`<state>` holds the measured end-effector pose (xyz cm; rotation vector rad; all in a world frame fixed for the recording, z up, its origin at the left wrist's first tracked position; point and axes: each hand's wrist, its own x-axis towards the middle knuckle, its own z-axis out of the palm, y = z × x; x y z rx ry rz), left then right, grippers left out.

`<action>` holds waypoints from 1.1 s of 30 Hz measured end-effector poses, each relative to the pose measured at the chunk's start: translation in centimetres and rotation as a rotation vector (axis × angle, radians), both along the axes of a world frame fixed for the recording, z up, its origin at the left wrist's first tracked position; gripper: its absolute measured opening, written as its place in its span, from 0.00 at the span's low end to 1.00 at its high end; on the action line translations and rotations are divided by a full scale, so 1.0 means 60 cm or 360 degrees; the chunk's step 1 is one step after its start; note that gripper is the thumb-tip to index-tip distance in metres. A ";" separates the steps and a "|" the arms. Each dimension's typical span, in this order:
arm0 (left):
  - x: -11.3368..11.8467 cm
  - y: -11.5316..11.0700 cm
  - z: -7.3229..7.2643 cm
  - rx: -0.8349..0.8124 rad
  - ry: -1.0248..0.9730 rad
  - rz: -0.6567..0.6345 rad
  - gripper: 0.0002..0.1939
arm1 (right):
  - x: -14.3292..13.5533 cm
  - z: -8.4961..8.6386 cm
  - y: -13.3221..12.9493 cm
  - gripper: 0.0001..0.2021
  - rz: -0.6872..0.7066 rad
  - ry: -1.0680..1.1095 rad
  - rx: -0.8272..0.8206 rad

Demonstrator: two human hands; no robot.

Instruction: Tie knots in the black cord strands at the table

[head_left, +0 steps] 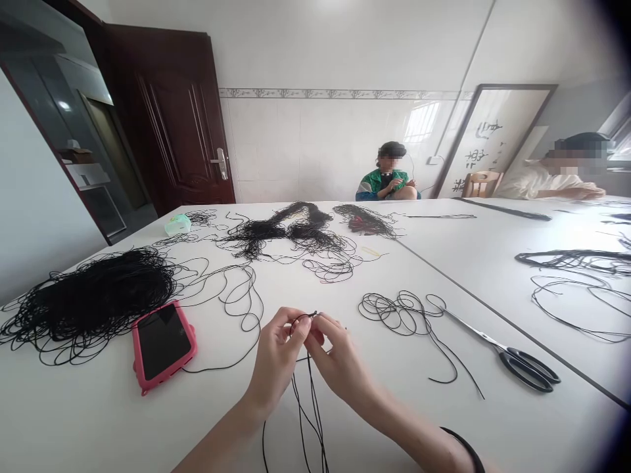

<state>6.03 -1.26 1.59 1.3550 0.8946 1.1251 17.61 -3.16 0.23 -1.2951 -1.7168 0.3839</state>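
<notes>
My left hand point(280, 351) and my right hand point(338, 348) meet above the near part of the table, fingertips almost touching. Both are closed in a pinch on thin black cord point(315, 420). A small knot or loop of it pokes up between the fingertips, too small to make out fully. Several strands hang from my hands toward the table's near edge. One strand runs left from my hands, past a tablet in a pink case point(194, 338), toward a large tangled heap of black cord point(108, 289).
Scissors with black handles point(530, 368) lie at right, beside a loose coil of cord point(401, 312). More cord bundles point(296, 230) and a pale green crumpled item point(177, 225) lie farther back. Two people sit at the far side, one in a green jacket point(384, 180). A brown door point(172, 118) stands behind.
</notes>
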 end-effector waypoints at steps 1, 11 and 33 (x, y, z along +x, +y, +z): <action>0.001 0.000 -0.002 -0.0009 -0.0012 0.0018 0.10 | -0.001 0.001 0.000 0.13 0.0011 0.0012 -0.0019; 0.000 0.001 0.000 -0.0152 -0.0134 -0.0004 0.11 | -0.001 0.009 -0.007 0.11 0.0228 -0.0001 -0.0106; -0.050 0.151 0.147 -0.0543 -0.0552 0.0381 0.14 | -0.027 0.047 -0.096 0.13 0.0540 -0.0260 -0.0042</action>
